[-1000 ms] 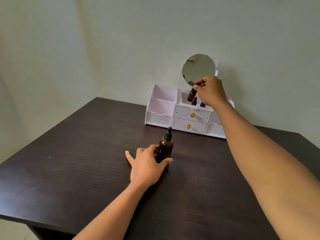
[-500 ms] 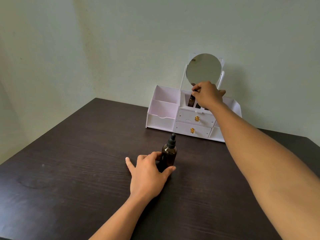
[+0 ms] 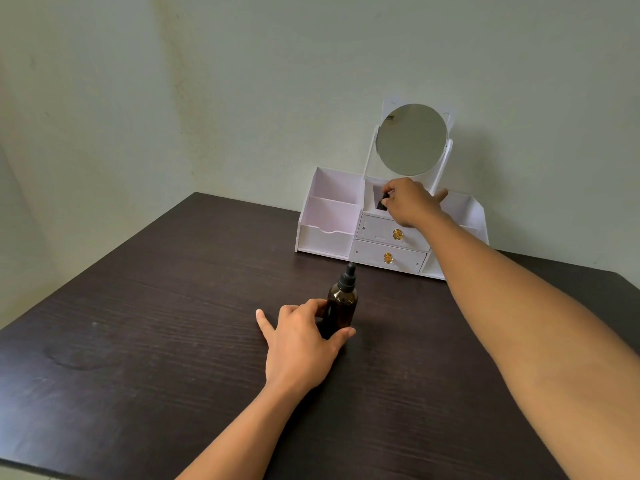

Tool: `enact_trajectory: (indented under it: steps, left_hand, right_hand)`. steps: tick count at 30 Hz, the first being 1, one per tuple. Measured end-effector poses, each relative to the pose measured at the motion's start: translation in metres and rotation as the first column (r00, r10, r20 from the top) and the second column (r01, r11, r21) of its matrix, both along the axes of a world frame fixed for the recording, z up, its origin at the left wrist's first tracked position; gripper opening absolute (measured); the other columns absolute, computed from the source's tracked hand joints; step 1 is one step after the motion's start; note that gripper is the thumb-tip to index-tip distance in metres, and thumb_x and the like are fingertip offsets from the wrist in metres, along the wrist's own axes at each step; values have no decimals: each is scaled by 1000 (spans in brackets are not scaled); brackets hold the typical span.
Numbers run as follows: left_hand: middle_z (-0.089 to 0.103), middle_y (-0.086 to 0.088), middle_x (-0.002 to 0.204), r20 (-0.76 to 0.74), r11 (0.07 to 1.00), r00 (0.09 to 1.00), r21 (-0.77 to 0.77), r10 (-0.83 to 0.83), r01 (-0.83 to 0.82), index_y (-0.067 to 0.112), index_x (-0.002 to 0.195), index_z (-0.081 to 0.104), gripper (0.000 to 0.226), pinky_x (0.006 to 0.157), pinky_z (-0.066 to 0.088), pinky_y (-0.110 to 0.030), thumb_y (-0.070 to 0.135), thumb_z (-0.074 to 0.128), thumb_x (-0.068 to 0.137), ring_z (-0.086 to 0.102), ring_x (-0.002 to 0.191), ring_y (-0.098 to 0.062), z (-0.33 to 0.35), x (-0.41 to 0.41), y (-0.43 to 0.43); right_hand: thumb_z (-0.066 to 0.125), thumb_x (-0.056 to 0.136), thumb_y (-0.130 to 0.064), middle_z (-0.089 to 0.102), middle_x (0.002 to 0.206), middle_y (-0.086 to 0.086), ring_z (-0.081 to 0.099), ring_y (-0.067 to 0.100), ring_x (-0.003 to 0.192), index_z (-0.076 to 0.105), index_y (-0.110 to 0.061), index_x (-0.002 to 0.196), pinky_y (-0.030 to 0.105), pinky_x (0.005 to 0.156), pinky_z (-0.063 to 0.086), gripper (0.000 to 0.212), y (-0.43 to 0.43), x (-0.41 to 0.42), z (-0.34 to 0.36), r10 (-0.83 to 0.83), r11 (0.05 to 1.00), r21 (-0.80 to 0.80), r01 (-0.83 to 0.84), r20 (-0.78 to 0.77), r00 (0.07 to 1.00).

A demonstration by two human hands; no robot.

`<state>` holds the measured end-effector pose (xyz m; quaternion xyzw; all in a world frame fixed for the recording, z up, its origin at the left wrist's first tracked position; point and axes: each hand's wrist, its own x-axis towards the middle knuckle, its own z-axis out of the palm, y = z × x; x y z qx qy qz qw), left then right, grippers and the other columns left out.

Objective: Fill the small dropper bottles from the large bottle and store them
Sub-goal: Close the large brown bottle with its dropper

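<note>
— Dark wood-grain table [image 3: 138,341], pale green wall [image 3: 242,98] behind it. What stands on the table?

— Item one: white organiser [image 3: 325,233] at the far side, by the wall. It has a round mirror [image 3: 411,139] on top, open compartments to either side and two drawers [image 3: 377,230] with gold knobs in the middle. Item two: large bottle [image 3: 343,303], amber, black dropper cap on, upright near the middle of the table.

— Hands?

— Listed: left hand [image 3: 301,344], thumb and fingers curled round the large bottle's lower body, little finger stretched out on the table. Listed: right hand [image 3: 410,202], fingertips pinching the black cap of a small bottle [image 3: 382,202], which sits low in the middle compartment under the mirror. The compartment wall hides its body.

— Is it standing on the compartment floor?

— Cannot tell. Recommended handling: hold it upright and lower it straight. Let go only once it bears its own weight, then lift the fingers straight up so the cap is not dragged over. The left hand's hold guards the large bottle against a knock from the reaching arm.
</note>
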<state>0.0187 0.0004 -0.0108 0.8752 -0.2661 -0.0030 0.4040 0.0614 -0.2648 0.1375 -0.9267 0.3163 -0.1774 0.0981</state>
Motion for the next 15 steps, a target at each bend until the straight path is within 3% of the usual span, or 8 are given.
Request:
enact_trajectory:
  steps: [4, 8, 12, 15]
  left_hand:
    - [61, 19, 114, 1, 1000, 1000, 7, -1, 1, 40, 133, 55, 62, 120, -14, -57, 69, 66, 80, 41, 131, -6, 0, 0, 0]
    - [61, 18, 115, -1, 1000, 1000, 5, 1, -1, 39, 132, 56, 61, 120, -14, -57, 69, 66, 80, 40, 132, -6, 0, 0, -1]
    - [62, 18, 111, -5, 1000, 1000, -15, -2, 2, 39, 130, 57, 59, 121, -14, -57, 68, 68, 80, 42, 130, -6, -1, -1, 0]
    - [64, 18, 112, -3, 1000, 1000, -27, -4, 4, 39, 128, 58, 58, 120, -13, -58, 68, 68, 79, 44, 130, -7, -2, -1, 0]
  right_hand:
    - [48, 101, -24, 66, 126, -4, 47, 26, 132, 55, -27, 135, 71, 112, -10, 36, 2, -9, 13, 24, 1000, -20, -22, 120, 993]
    - [51, 100, -30, 68, 120, -9, 54, 21, 124, 62, -29, 126, 70, 112, -2, 28, 23, -30, 34, 83, 993, -101, -57, 272, 959]
    - [54, 97, -39, 65, 98, -19, 60, 10, 105, 67, -32, 115, 60, 113, 22, 23, 62, -62, 32, 125, 991, -16, -130, 408, 905]
    - [57, 88, -55, 65, 90, -23, 63, 7, 95, 69, -34, 108, 51, 103, 43, 31, 99, -84, -1, 183, 953, 143, -266, 429, 885]
